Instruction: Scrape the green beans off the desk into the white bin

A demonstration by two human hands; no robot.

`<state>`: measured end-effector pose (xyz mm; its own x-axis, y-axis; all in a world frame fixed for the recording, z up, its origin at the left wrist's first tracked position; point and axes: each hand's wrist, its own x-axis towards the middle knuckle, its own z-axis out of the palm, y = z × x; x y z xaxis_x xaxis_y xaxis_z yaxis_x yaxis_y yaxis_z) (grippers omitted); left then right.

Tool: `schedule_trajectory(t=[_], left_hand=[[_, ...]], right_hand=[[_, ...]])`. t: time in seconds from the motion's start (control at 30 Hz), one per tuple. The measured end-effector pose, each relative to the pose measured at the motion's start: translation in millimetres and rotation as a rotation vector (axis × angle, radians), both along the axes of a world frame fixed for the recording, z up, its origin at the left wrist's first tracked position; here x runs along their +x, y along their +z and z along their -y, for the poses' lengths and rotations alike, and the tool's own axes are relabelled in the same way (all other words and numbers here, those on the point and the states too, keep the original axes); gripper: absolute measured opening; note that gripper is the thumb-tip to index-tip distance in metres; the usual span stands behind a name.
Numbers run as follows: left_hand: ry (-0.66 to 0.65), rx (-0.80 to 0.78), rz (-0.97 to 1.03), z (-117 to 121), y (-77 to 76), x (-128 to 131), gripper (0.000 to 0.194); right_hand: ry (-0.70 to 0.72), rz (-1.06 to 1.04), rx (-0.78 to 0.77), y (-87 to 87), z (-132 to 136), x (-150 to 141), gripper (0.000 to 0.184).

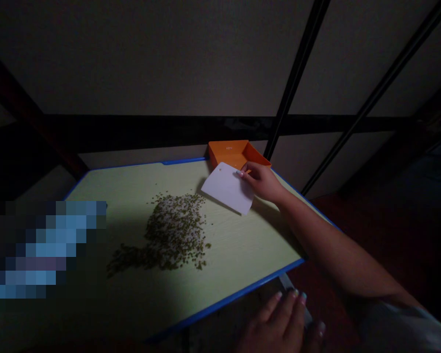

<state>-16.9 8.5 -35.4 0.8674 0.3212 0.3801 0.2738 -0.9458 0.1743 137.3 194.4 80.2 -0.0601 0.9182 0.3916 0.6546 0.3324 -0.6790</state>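
My right hand (260,180) pinches the edge of a white dough scraper (228,189), a flat plate with a small hole near one corner. The scraper is tilted just above the tabletop, between an orange tray (235,159) and a spread of small grains. These grains (176,230), mixed greenish and whitish, lie loose on the table, with a thinner tail toward the left. Below the table's near edge is my left hand (279,323), palm down with fingers stretched out, holding nothing. Its wrist is cut off by the bottom of the view.
The pale yellow-green table (235,264) has a blue rim. Behind it stands a panelled wall (161,59) with dark strips. A pixelated patch (55,245) hides the table's left side. Reddish floor (389,235) shows at the right. The light is dim.
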Motion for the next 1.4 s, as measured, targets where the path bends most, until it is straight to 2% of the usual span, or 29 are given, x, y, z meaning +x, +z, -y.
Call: schedule_trajectory(t=[0.17, 0.33, 0.43, 0.5, 0.57, 0.67, 0.87, 0.97, 1.17, 1.27, 1.4], left_hand=[[-0.036, -0.031, -0.019, -1.0, -13.0, -6.6, 0.043], [-0.026, -0.034, 0.013, 3.5, -33.7, -8.3, 0.051], [0.046, -0.058, 0.078, 11.1, -35.9, -5.9, 0.052], [0.169, -0.121, 0.093, 16.8, -32.9, -2.8, 0.052], [0.212, -0.165, 0.063, 20.3, -27.8, -0.2, 0.05], [0.14, -0.181, -0.017, 20.3, -17.3, -0.8, 0.05], [0.187, -0.24, -0.131, 19.1, 6.1, -11.7, 0.05], [0.182, -0.256, -0.114, 20.9, 8.8, -13.0, 0.048], [0.129, -0.264, -0.068, 14.8, 3.8, -11.2, 0.05], [0.02, -0.231, -0.111, 7.1, 8.3, -9.6, 0.049], [0.049, -0.242, -0.143, 3.2, 18.3, -6.5, 0.049]], right_hand=[[0.01, -0.046, -0.007, -11.2, 3.3, -5.1, 0.02], [-0.131, -0.071, -0.004, -10.7, 3.0, -7.1, 0.022], [-0.189, -0.043, -0.021, -11.0, 3.0, -9.7, 0.023], [-0.215, 0.004, -0.016, -12.1, 2.7, -13.1, 0.022], [-0.228, 0.047, -0.019, -13.9, 1.8, -17.4, 0.022], [-0.228, 0.08, -0.035, -16.6, -1.0, -23.9, 0.022], [-0.105, 0.033, -0.065, -18.9, -6.8, -27.3, 0.027], [-0.036, -0.002, -0.08, -18.4, -7.3, -23.6, 0.029], [0.108, -0.011, -0.096, -15.3, -3.9, -17.0, 0.031], [0.152, -0.012, -0.121, -14.6, -2.8, -13.8, 0.032], [0.181, -0.005, -0.156, -14.9, -0.8, -8.5, 0.031]])
